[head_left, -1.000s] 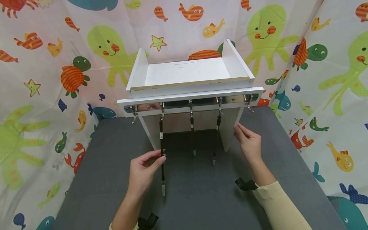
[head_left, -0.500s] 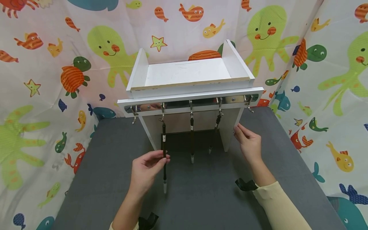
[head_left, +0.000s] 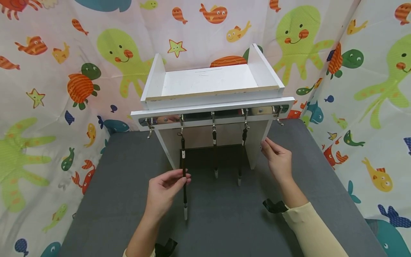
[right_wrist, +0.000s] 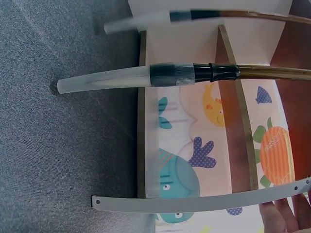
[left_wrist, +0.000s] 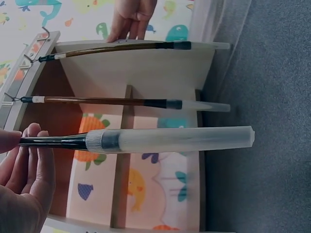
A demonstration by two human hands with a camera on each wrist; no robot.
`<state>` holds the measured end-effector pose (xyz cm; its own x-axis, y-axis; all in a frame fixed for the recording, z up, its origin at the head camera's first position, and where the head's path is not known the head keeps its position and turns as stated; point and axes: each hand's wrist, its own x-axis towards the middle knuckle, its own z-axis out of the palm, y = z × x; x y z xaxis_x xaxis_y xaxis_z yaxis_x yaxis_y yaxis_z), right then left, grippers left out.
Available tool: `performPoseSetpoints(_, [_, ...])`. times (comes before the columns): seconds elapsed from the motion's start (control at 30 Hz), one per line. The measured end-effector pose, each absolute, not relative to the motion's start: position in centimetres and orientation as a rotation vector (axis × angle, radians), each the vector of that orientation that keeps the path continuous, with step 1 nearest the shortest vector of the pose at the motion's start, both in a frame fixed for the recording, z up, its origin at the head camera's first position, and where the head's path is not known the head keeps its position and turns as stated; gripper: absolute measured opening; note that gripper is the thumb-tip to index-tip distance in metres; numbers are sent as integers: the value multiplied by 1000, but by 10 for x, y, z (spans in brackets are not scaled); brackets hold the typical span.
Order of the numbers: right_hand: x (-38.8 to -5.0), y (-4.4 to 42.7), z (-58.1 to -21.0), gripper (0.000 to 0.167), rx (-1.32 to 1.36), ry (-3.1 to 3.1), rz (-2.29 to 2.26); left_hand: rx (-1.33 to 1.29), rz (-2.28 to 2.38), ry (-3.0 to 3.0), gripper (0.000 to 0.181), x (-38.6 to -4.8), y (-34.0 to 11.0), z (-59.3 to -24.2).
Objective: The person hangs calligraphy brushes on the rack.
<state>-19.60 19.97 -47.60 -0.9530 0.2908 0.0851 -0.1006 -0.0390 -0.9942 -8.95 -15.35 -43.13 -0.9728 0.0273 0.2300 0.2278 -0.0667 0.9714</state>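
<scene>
A dark-handled writing brush with a clear cap over its tip hangs by its loop from the second hook from the left. Its shaft is pinched between the thumb and fingers of my left hand; the capped end fills the middle of the left wrist view. Two similar brushes, one in the middle and one to the right, hang untouched from hooks. My right hand grips the front edge of the white rack's right side panel, fingers partly hidden behind it.
The white wooden rack has an upper shelf and a shiny metal hook strip. Its outermost hooks, left and right, carry nothing. It stands on a grey cloth surface, with a sea-animal curtain around it.
My left hand has shifted slightly right with the pinched brush. The other two brushes have swung back and forth on their hooks. My right hand stays in place.
</scene>
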Motion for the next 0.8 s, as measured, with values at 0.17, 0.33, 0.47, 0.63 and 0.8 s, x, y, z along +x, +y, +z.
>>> performPoseSetpoints(0.17, [-196, 200, -476, 42, -207, -1939, 2099, -339, -2203, -2014, 28, -90, -152, -431])
performPoseSetpoints(0.33, [-196, 199, -475, 41, -210, -1951, 2082, -392, -2208, -1999, 29, -90, -151, -431])
performPoseSetpoints(0.47, [-196, 199, -475, 41, -219, -1970, 2069, -397, -2198, -2009, 28, -90, -151, -431])
performPoseSetpoints(0.63, [-196, 199, -474, 41, -218, -1950, 2085, -390, -2199, -2030, 28, -90, -152, -431])
performPoseSetpoints(0.8, [-195, 198, -474, 42, -219, -1947, 2099, -381, -2180, -2063, 29, -90, -154, -430])
